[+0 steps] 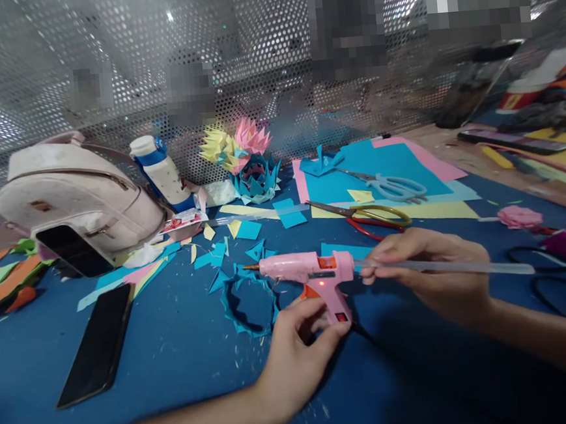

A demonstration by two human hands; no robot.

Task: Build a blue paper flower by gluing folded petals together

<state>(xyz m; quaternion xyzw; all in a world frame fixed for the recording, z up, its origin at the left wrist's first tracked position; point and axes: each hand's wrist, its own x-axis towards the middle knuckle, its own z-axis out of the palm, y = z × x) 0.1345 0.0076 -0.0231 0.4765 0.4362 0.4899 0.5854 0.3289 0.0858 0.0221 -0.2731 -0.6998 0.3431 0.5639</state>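
Note:
My left hand (301, 351) is closed round the handle of a pink hot glue gun (287, 267), its brass nozzle pointing left. A small red light glows on the gun's side. My right hand (432, 269) pinches a long translucent glue stick (483, 266), whose front end meets the back of the gun. Whether that end is inside the gun is hard to make out behind my fingers. Beyond the nozzle lies a ring of folded blue paper (226, 308) on the blue table (193, 382), with blue paper scraps (217, 253) behind it.
Scissors with yellow and red handles (379, 217) and light-blue scissors (393, 187) lie on coloured paper sheets. Paper flowers (255, 168) stand at the back beside a bottle (162, 172) and a backpack (73, 189). A black phone (97, 344) lies left. A pink flower (518, 216) lies right.

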